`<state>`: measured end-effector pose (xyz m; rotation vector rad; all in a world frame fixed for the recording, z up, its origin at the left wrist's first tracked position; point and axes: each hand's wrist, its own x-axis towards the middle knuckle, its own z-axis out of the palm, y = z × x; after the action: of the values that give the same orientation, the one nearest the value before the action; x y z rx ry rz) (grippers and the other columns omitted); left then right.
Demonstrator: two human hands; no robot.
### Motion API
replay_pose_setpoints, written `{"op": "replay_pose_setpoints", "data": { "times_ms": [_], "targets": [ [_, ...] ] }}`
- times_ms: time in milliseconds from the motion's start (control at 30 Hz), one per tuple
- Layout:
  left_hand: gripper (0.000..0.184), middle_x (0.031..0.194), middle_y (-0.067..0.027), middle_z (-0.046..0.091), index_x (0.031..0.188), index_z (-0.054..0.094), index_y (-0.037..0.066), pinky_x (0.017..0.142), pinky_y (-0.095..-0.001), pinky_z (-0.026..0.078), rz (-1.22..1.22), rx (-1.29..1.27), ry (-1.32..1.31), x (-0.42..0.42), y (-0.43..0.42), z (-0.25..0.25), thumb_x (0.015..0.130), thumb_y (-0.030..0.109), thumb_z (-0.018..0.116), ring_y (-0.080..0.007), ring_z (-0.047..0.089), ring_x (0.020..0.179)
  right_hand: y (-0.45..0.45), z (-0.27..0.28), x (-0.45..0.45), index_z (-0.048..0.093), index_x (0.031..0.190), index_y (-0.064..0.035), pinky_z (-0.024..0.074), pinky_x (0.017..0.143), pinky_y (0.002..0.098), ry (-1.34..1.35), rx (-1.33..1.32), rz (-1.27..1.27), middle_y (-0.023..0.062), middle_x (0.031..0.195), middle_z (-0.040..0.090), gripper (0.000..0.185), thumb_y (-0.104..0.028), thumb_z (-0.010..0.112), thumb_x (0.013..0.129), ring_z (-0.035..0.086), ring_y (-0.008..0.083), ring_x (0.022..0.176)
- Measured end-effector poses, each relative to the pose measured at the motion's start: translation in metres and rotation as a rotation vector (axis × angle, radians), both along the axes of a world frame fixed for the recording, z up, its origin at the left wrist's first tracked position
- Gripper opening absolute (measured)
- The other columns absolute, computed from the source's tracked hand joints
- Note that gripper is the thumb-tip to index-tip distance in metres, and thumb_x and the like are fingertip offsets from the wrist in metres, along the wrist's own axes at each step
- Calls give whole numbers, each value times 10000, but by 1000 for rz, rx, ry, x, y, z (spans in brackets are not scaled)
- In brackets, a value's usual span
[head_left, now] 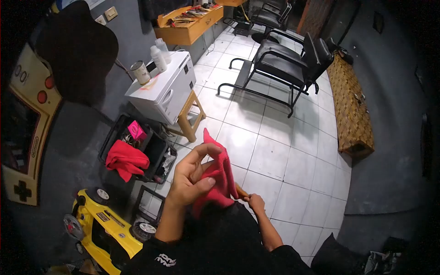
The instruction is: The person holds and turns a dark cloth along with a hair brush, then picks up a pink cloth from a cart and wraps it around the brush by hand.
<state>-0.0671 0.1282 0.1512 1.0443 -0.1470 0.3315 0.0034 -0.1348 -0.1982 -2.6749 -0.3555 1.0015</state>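
My left hand [188, 176] is raised in front of my body, its fingers curled around a red cloth [223, 174]. One corner of the cloth points up past my fingers and the rest drapes down toward my dark shirt. Lower and to the right, my right hand [255, 202] is closed around a brown wooden handle [241, 191]. The handle's other end disappears behind the cloth, so I cannot make out what it belongs to.
A second red cloth [127, 159] hangs over a black crate [112, 137] at left. A yellow toy car [107, 229] lies below it. A white box-shaped appliance [162, 89] with bottles stands on a wooden stool [187, 120]. Black chairs [284, 59] and a woven bench [350, 103] are beyond.
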Motion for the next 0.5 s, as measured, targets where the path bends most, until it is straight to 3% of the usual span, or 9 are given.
{"op": "replay_pose_setpoints", "data": {
  "times_ms": [67,100,167,233,267,300,367,433,500],
  "targets": [
    [552,1172,-110,411,1248,343,-71,942,-298,393,-13,8,16,0,1,3,750,-16,572,-182,477,1098,7,22,9,666,1033,-181,482,714,454,-82,5,-68,160,846,660,362,-460,560,828,628,345,848],
    [552,1170,-109,409,1248,344,-69,942,-299,393,-21,8,27,0,1,3,751,-12,576,-184,474,1098,5,18,14,673,1011,-141,484,580,399,-255,183,-57,132,720,650,344,-424,559,852,634,288,665],
    [549,1158,-99,415,1254,345,-58,934,-296,396,-77,50,26,3,-1,0,756,-20,572,-178,470,1097,23,80,26,616,843,-30,408,452,305,67,663,-375,85,622,571,376,-402,562,869,524,165,483],
    [545,1153,-90,419,1260,346,-46,929,-292,397,-141,70,46,7,-4,0,762,-30,565,-169,465,1097,36,141,31,531,735,-35,293,393,226,548,1190,-555,-7,560,448,422,-427,535,892,368,63,430],
    [542,1154,-86,420,1264,345,-40,927,-289,397,-177,66,69,9,-8,1,766,-35,560,-163,462,1098,43,165,27,471,696,-78,267,391,215,577,1349,-509,-34,544,408,433,-463,519,890,353,63,430],
    [540,1155,-82,421,1268,345,-33,925,-286,396,-212,62,90,10,-11,1,771,-41,555,-157,459,1098,45,168,22,539,781,-44,266,388,223,631,1491,-452,-35,560,429,436,-466,519,887,348,60,433],
    [550,1191,-80,419,1283,337,-23,972,-291,349,-223,62,106,15,-16,2,768,-67,526,-150,424,1142,53,195,18,586,922,-6,294,427,215,538,1389,-146,-34,617,477,443,-443,519,896,381,46,491],
    [561,1208,-82,416,1288,332,-26,996,-297,321,-126,146,113,19,-19,4,762,-70,521,-152,405,1166,73,209,17,586,1085,16,362,507,204,583,1229,-126,-25,701,531,480,-423,518,904,445,47,588],
    [594,1217,-88,416,1304,316,-30,1015,-302,296,-30,104,114,17,-17,13,745,-72,515,-167,393,1186,86,166,14,588,1115,-25,445,624,263,354,1065,-62,28,796,615,413,-373,527,901,561,127,702]
  ]
}}
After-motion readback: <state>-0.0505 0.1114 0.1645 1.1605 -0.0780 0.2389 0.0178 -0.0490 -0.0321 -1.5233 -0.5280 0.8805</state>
